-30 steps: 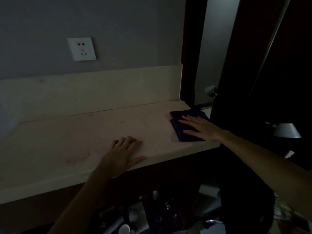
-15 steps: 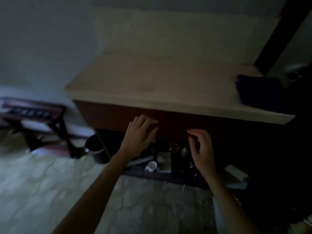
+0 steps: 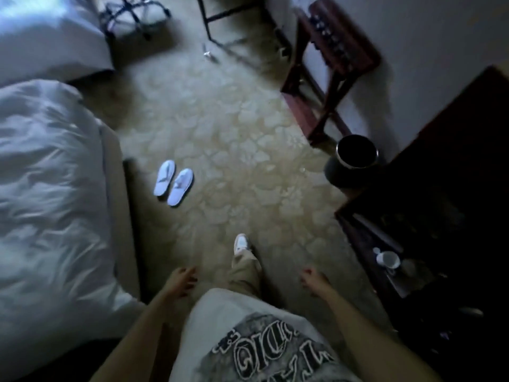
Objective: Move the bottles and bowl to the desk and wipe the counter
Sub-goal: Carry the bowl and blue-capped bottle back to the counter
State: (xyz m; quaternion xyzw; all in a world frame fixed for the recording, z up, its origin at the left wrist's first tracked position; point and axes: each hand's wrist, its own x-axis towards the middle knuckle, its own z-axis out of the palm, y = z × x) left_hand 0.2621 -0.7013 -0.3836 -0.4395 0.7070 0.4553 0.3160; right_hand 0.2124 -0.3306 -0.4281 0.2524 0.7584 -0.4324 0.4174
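- A white bed fills the left side, with two white slippers on the carpet beside it.
- The left hand hangs loose and holds nothing.
- The right hand is loosely curled and holds nothing too.
- A dark bin stands near the dark cabinet on the right.
- No bottles, bowl or counter top show here.
- The room is dim, so a foot could trip on the slippers or bump the bin.

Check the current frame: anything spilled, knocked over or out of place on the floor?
Nothing spilled or toppled. The slippers sit paired beside the bed, and the bin stands upright. One small pale scrap lies on the carpet near the desk legs; too blurred to identify. Both hands, left and right, are empty.
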